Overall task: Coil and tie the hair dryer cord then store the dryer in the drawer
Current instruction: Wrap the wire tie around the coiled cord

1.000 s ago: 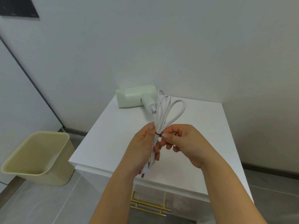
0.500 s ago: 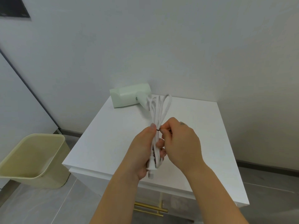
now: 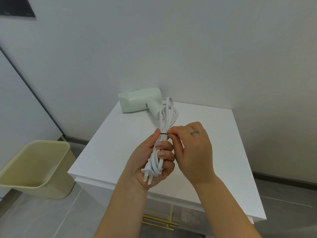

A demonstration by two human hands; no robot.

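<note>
Two hands meet above the middle of a white worktop, both on a bundle of white cord. Off the worktop's left edge, on the grey floor, stands a pale yellow bin, well apart from everything else. At the worktop's back left corner lies the pale green dryer, on its side, against the wall; its handle angles toward the cord loops. The left hand is closed around the lower half of the folded cord, thumb up along the left side, fingers curled over the front. The plug rests in its palm, its two prongs pointing down and toward the camera. The cord loops rise out of this fist and end just in front of the dryer's handle. A thin dark tie crosses the bundle just above the left fingers. The right hand pinches the tie's right end between thumb and forefinger, its other fingers folded in; a greenish ring sits on one finger. Below the worktop's front edge, a brass drawer handle shows between the forearms.
</note>
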